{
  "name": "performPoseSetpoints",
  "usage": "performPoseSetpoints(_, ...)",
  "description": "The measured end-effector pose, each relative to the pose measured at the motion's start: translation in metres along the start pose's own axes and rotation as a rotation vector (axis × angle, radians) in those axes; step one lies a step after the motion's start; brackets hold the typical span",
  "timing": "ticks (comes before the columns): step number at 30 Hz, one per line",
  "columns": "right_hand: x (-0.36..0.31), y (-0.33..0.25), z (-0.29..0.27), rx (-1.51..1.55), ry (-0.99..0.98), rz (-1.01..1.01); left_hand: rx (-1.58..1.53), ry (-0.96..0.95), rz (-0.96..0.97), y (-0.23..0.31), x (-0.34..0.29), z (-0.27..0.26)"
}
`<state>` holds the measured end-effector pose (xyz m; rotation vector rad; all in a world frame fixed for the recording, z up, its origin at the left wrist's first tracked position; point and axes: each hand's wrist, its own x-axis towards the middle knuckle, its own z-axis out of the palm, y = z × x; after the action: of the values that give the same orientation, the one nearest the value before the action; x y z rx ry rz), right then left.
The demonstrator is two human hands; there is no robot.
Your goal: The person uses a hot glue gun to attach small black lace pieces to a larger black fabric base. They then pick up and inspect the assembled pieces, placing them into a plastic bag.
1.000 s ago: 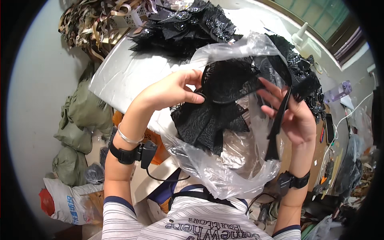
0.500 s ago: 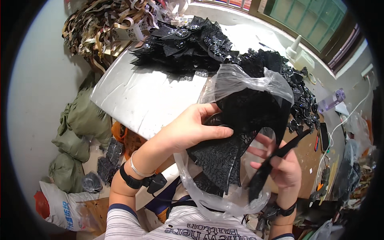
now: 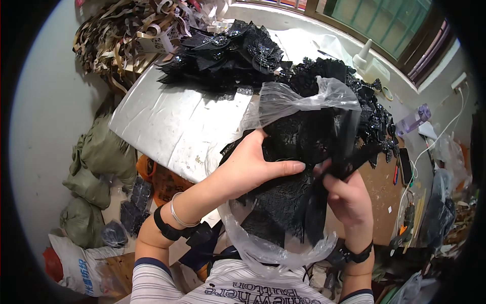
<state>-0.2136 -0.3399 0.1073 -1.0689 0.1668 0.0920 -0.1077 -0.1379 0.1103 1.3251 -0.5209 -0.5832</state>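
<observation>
Black lace-patterned fabric pieces (image 3: 281,202) lie partly inside a clear plastic bag (image 3: 276,253) in front of me. The bag's bunched upper part (image 3: 309,99) rises beyond my hands. My left hand (image 3: 253,164) grips the black pieces from the left, its thumb on top and its other fingers hidden beneath. Between the fingers and thumb of my right hand (image 3: 349,195) is a black fabric strip (image 3: 359,159), whose tail blurs down over the lace. The far ends of my right fingers are partly covered by that strip.
Piles of black sequined pieces (image 3: 223,58) sit on the silvery table cover (image 3: 162,126). To the right are a purple bottle (image 3: 412,119), a phone (image 3: 405,166), a white cable (image 3: 430,144) and snips (image 3: 406,220). Green sacks (image 3: 104,147) stand at left.
My right hand has moved up and inward and closed on the black strip, beside my left thumb. The lace pieces have shifted within the bag, and the whole view has moved slightly.
</observation>
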Motion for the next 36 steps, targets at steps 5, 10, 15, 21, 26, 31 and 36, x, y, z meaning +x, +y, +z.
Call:
performPoseSetpoints(5, 0.006, -0.006, 0.002, 0.101, 0.016, 0.016, -0.174, -0.041, -0.243, 0.003, 0.000, -0.009)
performPoseSetpoints(10, 0.006, 0.005, 0.003, -0.053, 0.071, -0.022, 0.121, -0.148, -0.319, 0.004, -0.001, -0.010)
performPoseSetpoints(15, 0.010, 0.003, -0.017, -0.080, 0.137, -0.043, 0.027, -0.008, -0.120, 0.005, 0.024, -0.032)
performPoseSetpoints(21, 0.034, -0.013, -0.065, 0.168, -0.841, 0.115, 0.386, 0.385, -0.103, -0.047, 0.078, -0.130)
performPoseSetpoints(26, 0.020, -0.116, -0.069, -0.013, -0.974, -0.401, 0.806, 0.410, -0.143, -0.104, 0.087, -0.111)
performPoseSetpoints(31, 0.073, -0.192, -0.071, -0.038, -0.127, -0.670, 0.392, 0.208, -0.118, -0.072, 0.034, -0.096)
performPoseSetpoints(36, 0.187, -0.179, -0.085, -0.664, -0.075, -0.249, 0.604, 0.039, -0.286, -0.035, 0.009, -0.050)
